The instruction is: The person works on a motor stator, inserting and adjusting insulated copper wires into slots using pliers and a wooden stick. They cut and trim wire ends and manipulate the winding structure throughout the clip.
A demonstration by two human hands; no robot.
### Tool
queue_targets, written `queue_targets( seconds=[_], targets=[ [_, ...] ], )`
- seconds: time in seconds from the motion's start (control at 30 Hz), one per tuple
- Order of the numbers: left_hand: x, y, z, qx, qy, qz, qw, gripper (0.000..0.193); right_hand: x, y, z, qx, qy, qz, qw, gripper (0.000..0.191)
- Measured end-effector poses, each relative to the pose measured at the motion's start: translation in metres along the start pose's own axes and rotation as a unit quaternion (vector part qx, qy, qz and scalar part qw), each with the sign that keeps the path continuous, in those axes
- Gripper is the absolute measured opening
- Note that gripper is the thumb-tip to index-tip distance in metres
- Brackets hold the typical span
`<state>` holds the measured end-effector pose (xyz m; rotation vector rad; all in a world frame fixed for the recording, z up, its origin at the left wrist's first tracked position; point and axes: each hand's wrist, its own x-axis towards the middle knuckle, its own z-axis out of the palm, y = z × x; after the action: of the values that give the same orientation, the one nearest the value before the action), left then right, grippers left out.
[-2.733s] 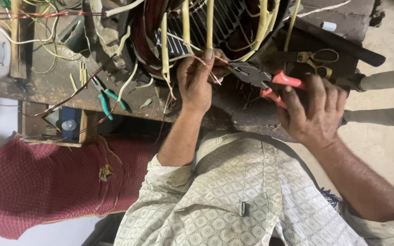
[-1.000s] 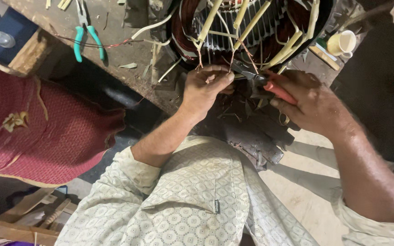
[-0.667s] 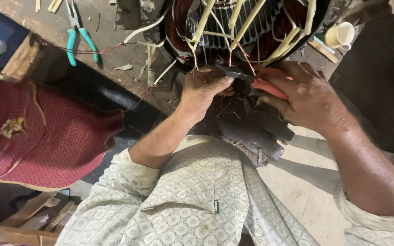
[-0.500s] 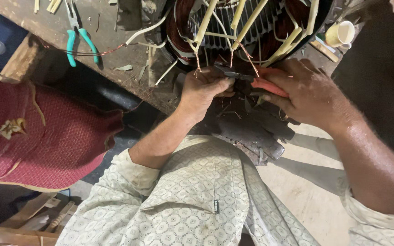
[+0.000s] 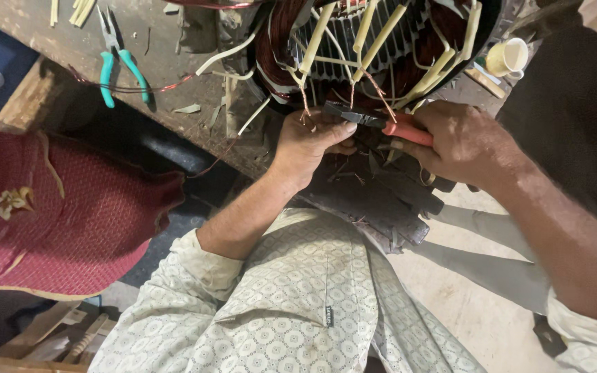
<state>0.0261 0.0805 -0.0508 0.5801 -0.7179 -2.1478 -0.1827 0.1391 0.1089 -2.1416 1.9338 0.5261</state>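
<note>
Head view: at the table's near edge, the right hand (image 5: 468,141) grips red-handled pliers (image 5: 374,121) by their handles while the left hand (image 5: 312,141) pinches thin, springy, easily kinked copper wire ends (image 5: 305,110) at the heavy, rigid motor stator (image 5: 374,41).

Support: worn wooden workbench (image 5: 174,52), scuffed and dusty, running from 9 to 1 o'clock.
At 12: motor stator (image 5: 381,48) with copper windings.
At 10: teal-handled pliers (image 5: 120,65), thin red wire (image 5: 153,86) just beside.
At 11: pale sleeve scraps (image 5: 188,108).
At 2: small cream cup (image 5: 509,57).
</note>
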Motion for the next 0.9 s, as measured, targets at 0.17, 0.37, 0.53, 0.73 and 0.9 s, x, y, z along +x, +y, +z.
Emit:
queue_targets(
  seconds=[0.17, 0.37, 0.53, 0.73, 0.9],
  targets=[
    [-0.002, 0.009, 0.006, 0.016, 0.009, -0.017, 1.0, 0.015, 0.008, 0.004, 0.003, -0.055, -0.05, 0.033, 0.997, 0.045],
    [-0.007, 0.012, 0.009, 0.052, 0.014, -0.004, 0.999, 0.01, 0.007, 0.014, 0.03, 0.05, 0.031, 0.007, 0.998, 0.036],
    [-0.005, 0.0, 0.007, 0.201, 0.001, 0.114, 0.973, 0.006, -0.005, 0.017, 0.065, -0.083, 0.129, 0.027, 0.988, 0.048],
    [0.003, -0.005, -0.009, 0.51, -0.007, 0.424, 0.748, 0.009, -0.038, -0.004, 0.091, 0.319, -0.122, 0.155, 0.927, 0.042],
    [0.025, -0.001, -0.018, 0.668, -0.039, 0.498, 0.551, 0.008, -0.06, 0.002, 0.107, 0.335, 0.096, 0.076, 0.934, 0.033]
  ],
)
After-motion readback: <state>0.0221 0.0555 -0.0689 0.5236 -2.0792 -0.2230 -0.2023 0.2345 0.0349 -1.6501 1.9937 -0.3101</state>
